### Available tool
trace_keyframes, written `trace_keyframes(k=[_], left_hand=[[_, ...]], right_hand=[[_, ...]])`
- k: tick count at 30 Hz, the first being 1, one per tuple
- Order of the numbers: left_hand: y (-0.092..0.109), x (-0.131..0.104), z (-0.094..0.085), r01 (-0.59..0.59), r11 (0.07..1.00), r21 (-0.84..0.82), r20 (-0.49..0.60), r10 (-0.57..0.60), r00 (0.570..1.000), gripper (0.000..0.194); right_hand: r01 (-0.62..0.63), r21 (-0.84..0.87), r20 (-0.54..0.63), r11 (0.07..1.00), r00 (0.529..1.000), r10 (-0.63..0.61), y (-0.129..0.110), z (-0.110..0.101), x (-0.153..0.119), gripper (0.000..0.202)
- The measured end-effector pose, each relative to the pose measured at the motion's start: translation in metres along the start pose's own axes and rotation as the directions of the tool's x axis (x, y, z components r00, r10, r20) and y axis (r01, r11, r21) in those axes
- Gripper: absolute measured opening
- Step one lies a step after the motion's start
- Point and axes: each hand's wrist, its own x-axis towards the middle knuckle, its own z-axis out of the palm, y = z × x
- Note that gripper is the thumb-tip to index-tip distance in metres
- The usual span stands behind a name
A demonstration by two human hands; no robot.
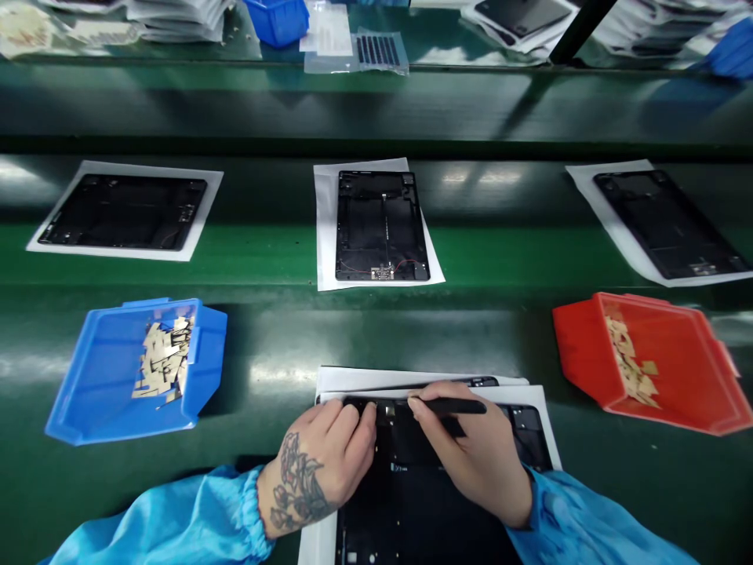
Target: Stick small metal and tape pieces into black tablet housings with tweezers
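Note:
Before me lies a black tablet housing [423, 510], set on white sheets, its upper edge partly covered by both my hands. My left hand [329, 455] is closed, fingers bent and fingertips down at the housing's top edge; whatever they pinch is hidden. A slim black pen-like tool [459, 406] is gripped in my right hand [476, 455], between thumb and index finger. Its rear end points right, and its working tip is hard to make out near my fingertips. Between the two hands sits a small metallic part [388, 410] at the housing's top edge.
To the left stands a blue bin [100, 369] of small beige pieces; a red bin [694, 369] with similar pieces is on the right. Further back, three tablet housings [123, 212] [358, 220] [664, 220] rest on white sheets across the green belt [259, 259]. A shelf holds stacks beyond.

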Motion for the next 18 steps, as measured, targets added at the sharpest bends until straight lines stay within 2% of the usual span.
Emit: trace_keyframes(k=[4,9,13,18], left_hand=[[-0.001,-0.001,0.001,-0.002,1.0,-0.03,0.05,0.004,0.999,0.032],[0.001,-0.001,0.0,0.011,1.0,-0.005,0.122,-0.011,0.993,0.042],[0.008,0.0,-0.002,0.012,0.999,0.042,0.212,-0.021,0.977,0.053],[0.01,0.0,-0.003,0.028,0.997,0.066,0.258,-0.044,0.965,0.058]], right_hand=[[0.01,-0.017,0.013,1.0,1.0,-0.01,-0.001,-0.001,0.0,0.001],[0.009,-0.009,-0.023,1.0,1.0,-0.009,0.0,-0.008,-0.001,0.003],[-0.021,0.088,-0.074,0.996,0.997,0.027,0.003,-0.012,-0.004,0.009],[-0.088,0.256,0.036,0.963,0.996,0.082,0.004,-0.008,-0.006,0.019]])
